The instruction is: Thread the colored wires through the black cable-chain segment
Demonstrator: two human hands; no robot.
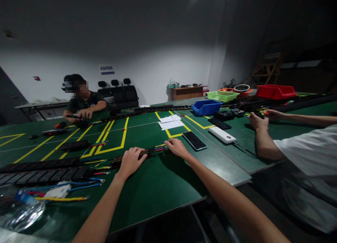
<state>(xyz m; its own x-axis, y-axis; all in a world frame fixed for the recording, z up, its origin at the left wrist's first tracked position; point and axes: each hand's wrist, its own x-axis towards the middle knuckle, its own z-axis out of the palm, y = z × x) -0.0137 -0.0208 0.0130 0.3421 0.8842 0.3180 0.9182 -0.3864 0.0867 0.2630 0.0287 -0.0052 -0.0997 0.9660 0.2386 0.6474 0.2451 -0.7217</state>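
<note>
My left hand (131, 161) lies palm down on a bundle of coloured wires (150, 152) on the green table (163, 187), fingers curled over it. My right hand (177, 147) rests at the bundle's right end, fingertips pressed on the wires. The bundle runs left into a black strip of connector blocks (52, 163). A second row of black blocks (39, 175) with red, blue and yellow leads lies nearer the table's left front.
A phone (195, 140) and a white power bank (222, 134) lie right of my right hand. Papers (170, 122), blue (206, 107), green (222, 95) and red bins (275, 91) stand farther back. A plastic bottle (18, 211) sits front left. One person sits across, another at right.
</note>
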